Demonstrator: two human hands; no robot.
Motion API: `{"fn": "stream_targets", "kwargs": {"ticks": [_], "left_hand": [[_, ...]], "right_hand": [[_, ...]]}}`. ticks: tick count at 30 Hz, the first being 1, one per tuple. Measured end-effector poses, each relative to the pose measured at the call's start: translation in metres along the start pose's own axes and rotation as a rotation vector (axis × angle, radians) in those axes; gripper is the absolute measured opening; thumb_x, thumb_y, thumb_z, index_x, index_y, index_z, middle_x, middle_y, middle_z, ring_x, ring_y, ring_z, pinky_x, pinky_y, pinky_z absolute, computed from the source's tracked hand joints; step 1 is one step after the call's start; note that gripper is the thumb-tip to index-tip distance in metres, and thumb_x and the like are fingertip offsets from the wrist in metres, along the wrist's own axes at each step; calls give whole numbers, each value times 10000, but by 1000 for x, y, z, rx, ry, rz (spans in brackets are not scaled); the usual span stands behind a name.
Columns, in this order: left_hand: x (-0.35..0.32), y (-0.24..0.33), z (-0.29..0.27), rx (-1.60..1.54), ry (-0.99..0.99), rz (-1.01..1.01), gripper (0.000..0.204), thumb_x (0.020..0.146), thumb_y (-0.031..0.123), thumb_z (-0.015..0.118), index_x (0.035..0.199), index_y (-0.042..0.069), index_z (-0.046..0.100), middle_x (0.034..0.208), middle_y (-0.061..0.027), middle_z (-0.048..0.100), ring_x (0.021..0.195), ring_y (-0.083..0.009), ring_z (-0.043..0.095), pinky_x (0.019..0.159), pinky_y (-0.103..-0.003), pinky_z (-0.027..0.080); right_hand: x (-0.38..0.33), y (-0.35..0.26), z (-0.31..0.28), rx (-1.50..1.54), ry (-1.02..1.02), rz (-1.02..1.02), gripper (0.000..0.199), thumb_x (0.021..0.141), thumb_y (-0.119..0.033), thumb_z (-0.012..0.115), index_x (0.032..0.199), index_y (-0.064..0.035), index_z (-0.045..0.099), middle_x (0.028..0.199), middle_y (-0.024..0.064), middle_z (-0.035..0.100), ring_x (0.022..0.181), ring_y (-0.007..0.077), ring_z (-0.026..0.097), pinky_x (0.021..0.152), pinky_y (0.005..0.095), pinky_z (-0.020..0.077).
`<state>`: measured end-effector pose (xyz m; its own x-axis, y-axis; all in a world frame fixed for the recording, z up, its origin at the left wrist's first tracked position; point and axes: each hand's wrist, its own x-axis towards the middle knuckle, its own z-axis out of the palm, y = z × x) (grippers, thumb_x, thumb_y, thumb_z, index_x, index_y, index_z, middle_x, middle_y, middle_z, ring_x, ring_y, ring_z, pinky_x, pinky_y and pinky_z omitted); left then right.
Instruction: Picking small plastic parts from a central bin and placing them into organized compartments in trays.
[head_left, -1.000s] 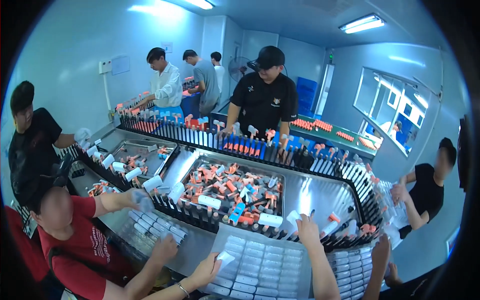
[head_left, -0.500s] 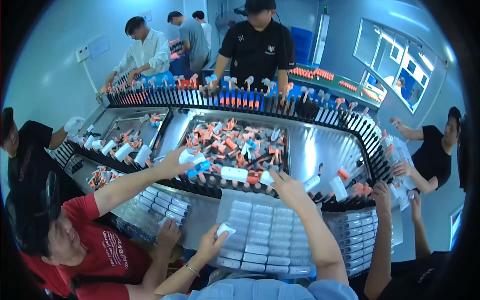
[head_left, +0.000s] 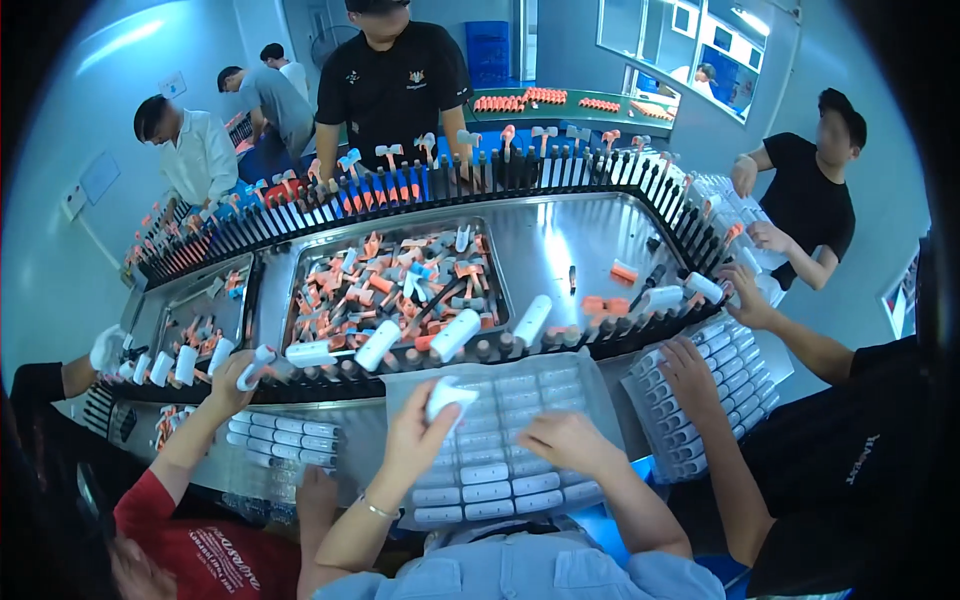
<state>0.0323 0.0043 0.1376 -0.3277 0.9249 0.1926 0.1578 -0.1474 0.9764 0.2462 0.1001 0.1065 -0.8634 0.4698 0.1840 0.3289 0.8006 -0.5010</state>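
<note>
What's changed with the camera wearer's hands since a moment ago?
The right hand has let go of a white piece at the black rack and drawn back toward the body, over the packed white pieces. The left hand still grips a white cloth-like item.

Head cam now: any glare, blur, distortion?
Head view: bright glare streak on the bare steel tabletop; head view: bluish cast, with a dark round fisheye border and bending near the rim; head view: right hand looks slightly soft, possibly motion; head view: white cloth in the left hand shows little detail.
</note>
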Motion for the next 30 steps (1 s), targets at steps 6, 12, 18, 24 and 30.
{"fn": "stream_targets", "kwargs": {"ticks": [6, 12, 18, 24, 30], "left_hand": [[61, -1, 82, -128, -149, -163, 356, 910, 264, 514, 1116, -25, 480, 844, -119, 632, 772, -178, 635, 605, -283, 490], [122, -37, 113, 311, 166, -68, 464, 862, 400, 518, 1041, -28, 494, 852, -248, 615, 805, -390, 611, 703, -433, 463], [142, -28, 97, 856, 14, -7, 375, 832, 347, 542, 918, -13, 480, 765, -245, 619, 742, -390, 624, 631, -470, 498], [141, -35, 62, 1196, 72, 58, 323, 805, 267, 584, 920, -18, 484, 676, -170, 624, 645, -298, 649, 557, -400, 517], [126, -52, 23, 1214, 213, -11, 407, 813, 334, 588, 1030, 6, 484, 803, -167, 631, 696, -321, 637, 568, -416, 515]], "right_hand": [[-106, 18, 12, -130, -210, 256, 121, 737, -180, 636, 780, -68, 650, 837, 89, 590, 871, 264, 571, 745, 391, 474], [-117, 14, 23, -114, -268, 293, 201, 713, -173, 671, 887, -75, 648, 932, 104, 563, 960, 281, 525, 830, 370, 442], [-126, 26, 21, -74, -177, 292, 206, 697, -156, 684, 865, -47, 635, 943, 111, 548, 947, 289, 527, 817, 380, 446], [-97, 24, -29, 323, 33, 532, 412, 820, -212, 597, 1142, 3, 456, 864, 217, 617, 724, 344, 625, 658, 383, 487], [-64, 49, -65, 231, 516, 470, 415, 819, -155, 550, 1189, 11, 460, 892, 247, 602, 795, 386, 611, 699, 392, 481]]}}
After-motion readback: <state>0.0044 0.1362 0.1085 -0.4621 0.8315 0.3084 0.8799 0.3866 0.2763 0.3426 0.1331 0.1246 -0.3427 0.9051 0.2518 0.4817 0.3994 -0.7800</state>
